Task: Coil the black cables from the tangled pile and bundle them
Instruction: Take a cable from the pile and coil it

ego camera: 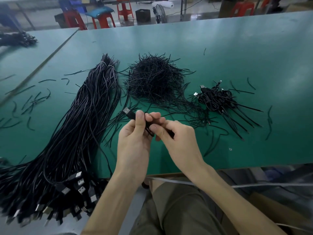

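Left hand (133,138) and right hand (179,139) on black cable (130,114), coil seemingly half-hidden.

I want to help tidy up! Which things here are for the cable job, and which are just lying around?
For the job: held cable in left hand and right hand; long cable bunch; tie pile; coiled cables.
Just lying about: red stools; fan; blue cushion.

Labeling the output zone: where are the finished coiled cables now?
Head view: the coiled cables lie on the green table, right of centre, right of the twist-tie heap and beyond the right hand.
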`<state>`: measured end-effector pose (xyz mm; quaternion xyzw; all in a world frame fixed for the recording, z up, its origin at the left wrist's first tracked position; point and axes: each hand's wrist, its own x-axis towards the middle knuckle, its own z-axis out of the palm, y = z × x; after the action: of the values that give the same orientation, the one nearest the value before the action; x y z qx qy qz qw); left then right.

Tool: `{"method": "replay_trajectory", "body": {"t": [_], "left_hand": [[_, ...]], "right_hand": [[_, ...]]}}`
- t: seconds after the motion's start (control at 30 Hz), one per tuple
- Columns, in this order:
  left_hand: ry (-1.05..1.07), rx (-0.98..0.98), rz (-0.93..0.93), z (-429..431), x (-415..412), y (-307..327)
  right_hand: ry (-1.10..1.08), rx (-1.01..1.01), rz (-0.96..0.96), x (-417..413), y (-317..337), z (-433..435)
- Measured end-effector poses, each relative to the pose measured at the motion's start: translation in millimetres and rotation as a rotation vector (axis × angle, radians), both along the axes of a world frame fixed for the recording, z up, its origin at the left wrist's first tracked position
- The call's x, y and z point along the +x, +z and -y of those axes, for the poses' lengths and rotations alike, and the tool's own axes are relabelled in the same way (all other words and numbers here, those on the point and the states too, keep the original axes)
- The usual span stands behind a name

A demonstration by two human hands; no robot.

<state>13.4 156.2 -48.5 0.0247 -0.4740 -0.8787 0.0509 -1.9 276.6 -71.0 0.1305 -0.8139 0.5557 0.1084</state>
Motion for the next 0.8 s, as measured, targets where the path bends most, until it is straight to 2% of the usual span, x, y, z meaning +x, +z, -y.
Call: {"method": "replay_trajectory", "body": {"t": [0.13,0.27,0.47,0.67,0.73,0.8], "left_hand": [[0.014,-0.03,-0.059,2,-4,-6],[0.04,-0.09,-0.063,3,-4,-9],[-0.021,-0.012,-0.001,5,-2,-10],[-0.091,0.056,-0.03,6,-3,-15],[-0.127,-0.031,-0.033,12,-3,-17],[-0.117,-0.279,-0.062,19,-3,-17]], "right_hand": [[-0.005,0.06,0.058,2,3,6],[-0.005,-0.017,0.167,2,1,8],[0.148,-0.035,0.138,2,3,4],[0.206,-0.075,0.185,-5,8,0],[0.175,-0.035,0.162,-3,6,0],[0.143,0.047,0.114,-2,4,0]]}}
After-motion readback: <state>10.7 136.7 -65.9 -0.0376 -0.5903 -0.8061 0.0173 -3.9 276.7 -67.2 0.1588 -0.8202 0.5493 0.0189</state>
